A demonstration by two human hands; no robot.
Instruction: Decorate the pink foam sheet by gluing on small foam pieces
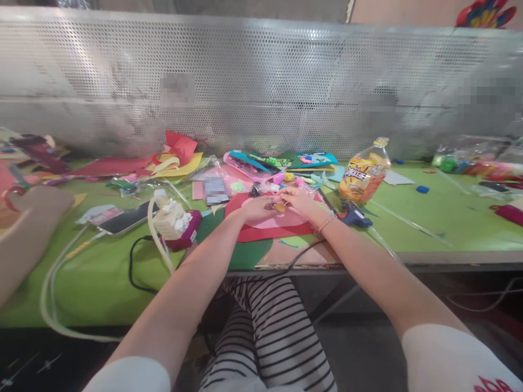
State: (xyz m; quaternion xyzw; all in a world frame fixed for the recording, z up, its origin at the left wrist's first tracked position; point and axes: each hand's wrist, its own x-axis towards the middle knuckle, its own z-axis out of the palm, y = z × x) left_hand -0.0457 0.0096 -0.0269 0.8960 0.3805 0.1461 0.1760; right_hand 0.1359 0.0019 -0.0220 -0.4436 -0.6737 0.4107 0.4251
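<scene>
My left hand (pixel 261 209) and my right hand (pixel 299 201) meet over a pink paper shape (pixel 300 226), which lies on a larger red paper piece (pixel 261 234). Both hands have their fingers bent together in a pinch, around something too small to make out. A small yellow piece (pixel 280 208) shows just below the fingertips. Under the red piece, dark green paper (pixel 245 256) sticks out at the lower left. Close to my right wrist lies a dark blue glue gun (pixel 355 215), its cable running under my forearm.
A drink bottle (pixel 363 171) stands at the right. To the left are a white adapter block on a magenta base (pixel 190 231), a phone (pixel 128 218) and cables. Another person's hand (pixel 47 204) holds scissors (pixel 14 196). Craft pieces line the back, before a perforated metal panel (pixel 261 81).
</scene>
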